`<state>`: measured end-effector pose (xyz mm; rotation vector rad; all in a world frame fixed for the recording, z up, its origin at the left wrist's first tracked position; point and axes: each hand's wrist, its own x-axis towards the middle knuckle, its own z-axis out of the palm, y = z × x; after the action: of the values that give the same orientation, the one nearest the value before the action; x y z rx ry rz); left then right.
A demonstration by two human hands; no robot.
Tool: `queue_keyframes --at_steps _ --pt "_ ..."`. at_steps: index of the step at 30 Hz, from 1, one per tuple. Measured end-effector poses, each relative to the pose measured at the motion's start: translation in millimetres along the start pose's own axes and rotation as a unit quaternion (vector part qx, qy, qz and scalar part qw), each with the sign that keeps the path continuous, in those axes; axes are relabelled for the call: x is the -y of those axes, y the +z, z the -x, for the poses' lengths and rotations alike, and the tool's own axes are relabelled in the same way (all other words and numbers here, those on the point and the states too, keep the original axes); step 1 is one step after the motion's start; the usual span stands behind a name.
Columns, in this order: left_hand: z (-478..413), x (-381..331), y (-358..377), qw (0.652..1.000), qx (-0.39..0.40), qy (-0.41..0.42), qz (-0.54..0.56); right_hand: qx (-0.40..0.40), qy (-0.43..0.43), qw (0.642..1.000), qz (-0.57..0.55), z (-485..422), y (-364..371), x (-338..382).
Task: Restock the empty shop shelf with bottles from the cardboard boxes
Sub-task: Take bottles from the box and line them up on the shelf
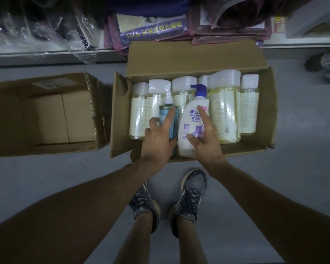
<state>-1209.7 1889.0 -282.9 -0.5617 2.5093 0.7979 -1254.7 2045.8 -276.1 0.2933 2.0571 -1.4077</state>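
Observation:
An open cardboard box [255, 149] on the floor holds several pale yellow bottles [225, 111] wrapped in clear film, lying side by side. On top of them lie a small blue spray bottle [169, 113] and a white shampoo pump bottle [192, 122] with a blue pump. My left hand [158, 138] grips the blue spray bottle, index finger stretched along it. My right hand [206, 141] holds the white shampoo bottle, index finger laid on its label. A second cardboard box [46, 115] at the left stands open and empty.
Beyond the boxes runs a low shelf edge [46, 54] loaded with plastic-wrapped goods [154, 29]. A dark shoe [324, 63] lies at the right by the shelf. My own feet [170, 199] stand on the grey floor just before the full box.

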Motion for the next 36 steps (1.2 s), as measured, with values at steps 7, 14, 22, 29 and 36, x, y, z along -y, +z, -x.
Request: queue_keyframes --at_steps 7,14,22,29,36 --pt "-11.1 -3.4 0.0 0.998 0.028 -0.014 0.047 -0.022 -0.007 1.000 -0.001 9.8 -1.4 0.3" --pt "-21.6 18.4 -17.1 0.983 0.061 -0.093 0.149 -0.050 0.032 0.998 -0.017 3.6 1.7 0.8" --pt "-22.0 42.3 -30.3 0.926 0.146 -0.118 0.327 -0.006 0.089 0.995 -0.036 1.2 4.6 3.1" --pt "-15.6 55.7 -30.6 0.861 0.166 -0.139 0.460 0.035 0.092 0.994 -0.055 3.9 1.6 4.8" --pt "-0.7 56.5 -48.8 0.859 0.131 -0.104 0.484 0.056 0.064 0.994 -0.062 11.8 2.5 22.3"
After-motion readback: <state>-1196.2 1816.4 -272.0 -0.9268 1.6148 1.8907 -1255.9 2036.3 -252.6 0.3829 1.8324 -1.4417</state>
